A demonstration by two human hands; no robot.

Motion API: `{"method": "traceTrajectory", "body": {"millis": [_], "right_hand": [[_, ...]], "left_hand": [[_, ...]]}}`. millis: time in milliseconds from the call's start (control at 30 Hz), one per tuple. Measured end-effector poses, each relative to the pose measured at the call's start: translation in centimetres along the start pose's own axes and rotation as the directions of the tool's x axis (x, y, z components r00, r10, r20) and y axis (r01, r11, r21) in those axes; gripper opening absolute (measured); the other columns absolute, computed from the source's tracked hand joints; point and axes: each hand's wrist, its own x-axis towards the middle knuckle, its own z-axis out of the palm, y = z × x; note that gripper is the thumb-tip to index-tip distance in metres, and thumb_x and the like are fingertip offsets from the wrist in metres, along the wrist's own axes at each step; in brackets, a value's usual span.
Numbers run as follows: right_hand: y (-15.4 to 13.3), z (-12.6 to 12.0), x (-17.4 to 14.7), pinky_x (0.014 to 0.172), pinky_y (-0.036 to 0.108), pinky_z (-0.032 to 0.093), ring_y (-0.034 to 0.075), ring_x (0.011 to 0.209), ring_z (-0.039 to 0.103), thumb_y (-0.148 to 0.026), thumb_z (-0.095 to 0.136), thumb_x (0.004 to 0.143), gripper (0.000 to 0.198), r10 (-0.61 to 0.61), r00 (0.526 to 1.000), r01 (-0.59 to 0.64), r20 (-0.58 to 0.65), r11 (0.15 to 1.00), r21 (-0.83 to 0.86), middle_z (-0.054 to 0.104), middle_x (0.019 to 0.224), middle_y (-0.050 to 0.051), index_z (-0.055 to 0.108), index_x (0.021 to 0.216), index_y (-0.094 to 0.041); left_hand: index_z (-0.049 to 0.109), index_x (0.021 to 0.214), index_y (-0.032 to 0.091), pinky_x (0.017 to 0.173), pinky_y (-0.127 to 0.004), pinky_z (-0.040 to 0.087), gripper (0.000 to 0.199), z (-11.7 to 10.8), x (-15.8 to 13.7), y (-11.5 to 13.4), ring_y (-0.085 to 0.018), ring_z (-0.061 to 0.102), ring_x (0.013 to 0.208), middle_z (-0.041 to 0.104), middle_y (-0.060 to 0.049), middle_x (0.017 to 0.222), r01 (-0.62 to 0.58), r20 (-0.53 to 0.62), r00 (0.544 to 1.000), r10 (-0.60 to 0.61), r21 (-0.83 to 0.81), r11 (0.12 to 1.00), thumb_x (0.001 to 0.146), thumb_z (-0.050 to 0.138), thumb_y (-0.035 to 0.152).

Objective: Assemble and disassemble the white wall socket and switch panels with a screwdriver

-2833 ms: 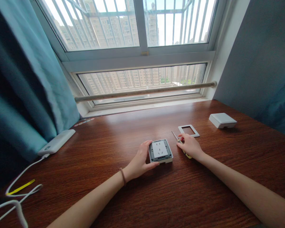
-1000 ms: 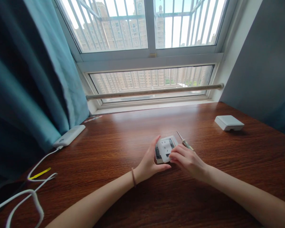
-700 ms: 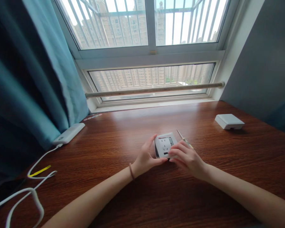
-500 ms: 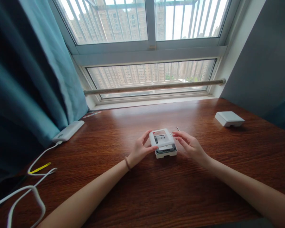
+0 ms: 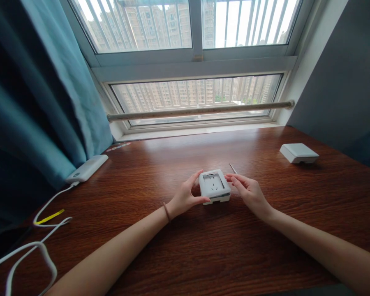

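Gripping the square white socket point(image 5: 214, 186) on wood-grained surface point(image 5: 179, 255), left hand point(image 5: 185, 198) curves; right hand point(image 5: 252, 196), hold unclear, partly hides slim screwdriver point(image 5: 233, 169).

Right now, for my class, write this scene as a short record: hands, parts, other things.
Left hand: spans the left side of the white frame
Right hand: near its right edge; contact unclear
Socket: shows through the frame's opening
Frame fit: dark gap at near edge
Metal shaft: beyond the right hand
Far right: white box
Far left: white device, cable, yellow strip
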Motion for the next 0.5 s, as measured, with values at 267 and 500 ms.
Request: {"method": "traceTrajectory", "body": {"millis": [267,500], "right_hand": [[-0.12,0.08,-0.20,0.084,0.034,0.048,0.023,0.091,0.065,-0.035,0.045,0.087,0.030,-0.006,1.000,0.007,0.018,0.998,-0.063,0.071,0.098,0.006,0.067,0.100,-0.019],[-0.10,0.09,-0.37,0.085,0.033,0.048,0.023,0.091,0.065,-0.035,0.047,0.087,0.029,-0.010,1.000,0.010,0.006,0.997,-0.075,0.071,0.098,0.006,0.067,0.100,-0.019]], "left_hand": [[0.032,0.137,0.022,0.109,-0.050,0.026,0.088,0.18,0.08,-0.49,-0.032,0.033,0.131,0.041,-0.011,0.139,0.079,0.055,0.996,-0.071,-0.160,0.984,0.062,0.075,0.035],[0.026,0.139,0.022,0.110,-0.048,0.022,0.092,-0.31,0.35,-1.00,-0.031,0.029,0.133,0.032,-0.012,0.144,0.072,0.139,0.989,-0.050,-0.160,0.984,0.063,0.075,0.033]]}}
